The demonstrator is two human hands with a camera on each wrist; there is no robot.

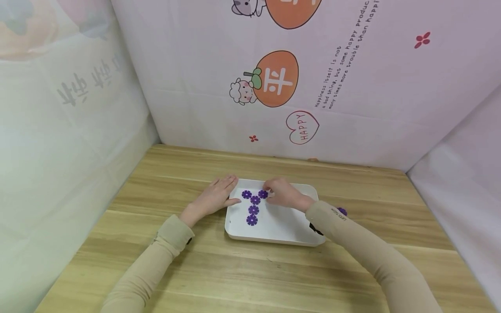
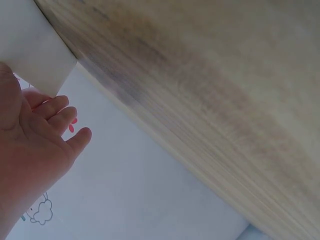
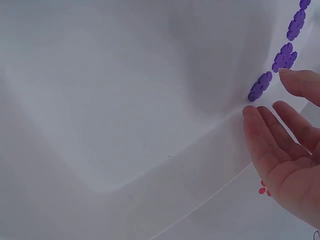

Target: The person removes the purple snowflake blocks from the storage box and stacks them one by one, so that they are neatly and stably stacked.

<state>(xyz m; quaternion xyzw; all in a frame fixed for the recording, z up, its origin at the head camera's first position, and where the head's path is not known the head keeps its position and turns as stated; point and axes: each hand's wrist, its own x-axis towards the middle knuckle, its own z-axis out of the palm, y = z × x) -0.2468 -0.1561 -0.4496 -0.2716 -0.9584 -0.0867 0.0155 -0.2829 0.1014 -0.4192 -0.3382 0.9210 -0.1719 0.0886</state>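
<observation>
Several purple snowflake-shaped discs (image 1: 253, 210) lie flat in a white tray (image 1: 282, 232), forming a Y. At the tray's back left corner rests my left hand (image 1: 215, 195), fingers extended along the rim and thumb over the inside. In its wrist view the left hand (image 2: 37, 130) shows loosely bent fingers and no disc. My right hand (image 1: 285, 193) reaches into the tray, fingertips right at the upper-right snowflake disc (image 1: 263, 194). From the right wrist view, the thumb and fingers of the right hand (image 3: 292, 155) are spread apart beside the nearest disc (image 3: 260, 87).
Another purple disc (image 1: 342, 211) lies on the wooden table (image 1: 188, 269) right of the tray, partly behind the right sleeve (image 1: 332, 221). A printed white cloth (image 1: 203, 95) hangs along the table's back edge, with more cloth at both sides.
</observation>
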